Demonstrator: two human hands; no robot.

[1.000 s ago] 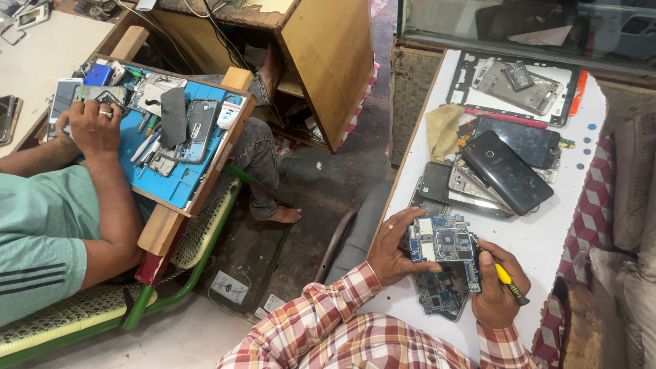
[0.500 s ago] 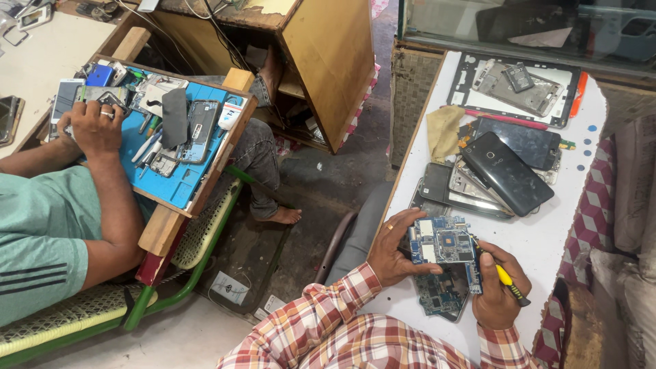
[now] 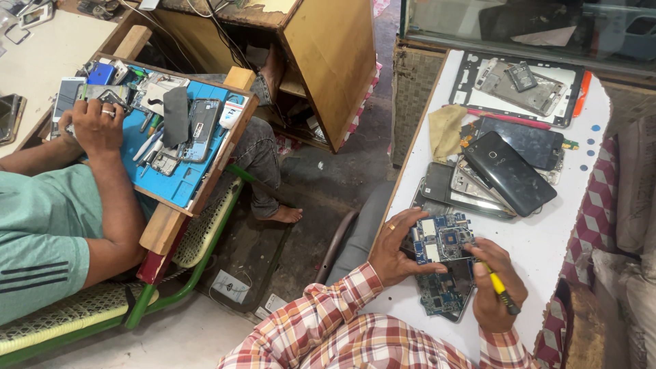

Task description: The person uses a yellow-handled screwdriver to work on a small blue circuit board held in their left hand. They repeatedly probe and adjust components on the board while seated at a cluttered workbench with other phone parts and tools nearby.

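We pinch the blue circuit board (image 3: pixel 441 238) in our left hand (image 3: pixel 395 247) just above the white table (image 3: pixel 547 246), while our right hand (image 3: pixel 497 292) beside it closes around a yellow screwdriver (image 3: pixel 500 290).

- The yellow-handled tool (image 3: pixel 501 290) in the right hand (image 3: pixel 497 290): its tip is tucked behind the blue circuit board (image 3: pixel 441 238), so there's no telling what it touches.
- A second board (image 3: pixel 444 294) lies under the first, its upper part covered.
- The left hand (image 3: pixel 396 246) hides the board's left edge; its fingertips are out of sight.
- The stacked phones (image 3: pixel 509 171) overlap, and the lower ones show only edges.
- The co-worker's hand (image 3: pixel 96 123) covers whatever it grips.
- The tabletop (image 3: pixel 547 239) is cut off at its near end by the plaid sleeves.
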